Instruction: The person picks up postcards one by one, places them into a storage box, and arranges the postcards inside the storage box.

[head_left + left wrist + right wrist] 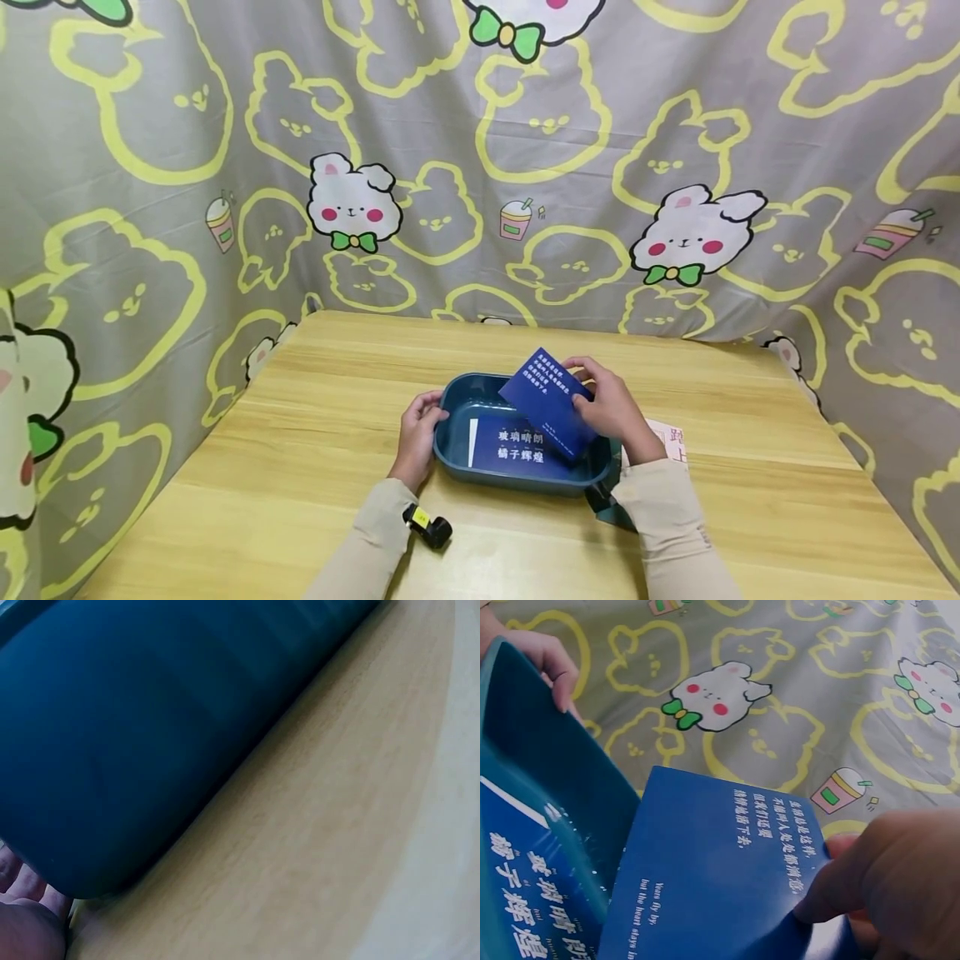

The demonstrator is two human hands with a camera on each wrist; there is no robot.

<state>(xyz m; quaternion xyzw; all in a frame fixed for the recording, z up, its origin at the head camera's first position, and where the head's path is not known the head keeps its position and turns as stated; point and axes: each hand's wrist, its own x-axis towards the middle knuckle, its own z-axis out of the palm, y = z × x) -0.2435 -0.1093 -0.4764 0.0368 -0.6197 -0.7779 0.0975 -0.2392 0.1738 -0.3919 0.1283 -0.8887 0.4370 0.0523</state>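
Note:
A dark teal plastic basin (517,481) sits on the table. My left hand (417,435) grips its left rim, thumb over the edge; in the left wrist view its curled fingers (28,889) show at the basin wall (142,742). Tilted over the basin's right half is a blue card with white Chinese text (546,402), pinched between the thumb and fingers of my right hand (611,407). The right wrist view shows the thumb on the face of the card (712,862). Inside the basin lies another blue card (517,450) with large white characters, a white edge showing at its left.
Partly hidden by my right forearm, a white card with pink characters (673,437) lies right of the basin, along with a dark green piece (617,515). A wrist camera (429,527) is strapped to my left wrist. A patterned curtain (450,167) hangs behind the wooden table (300,450).

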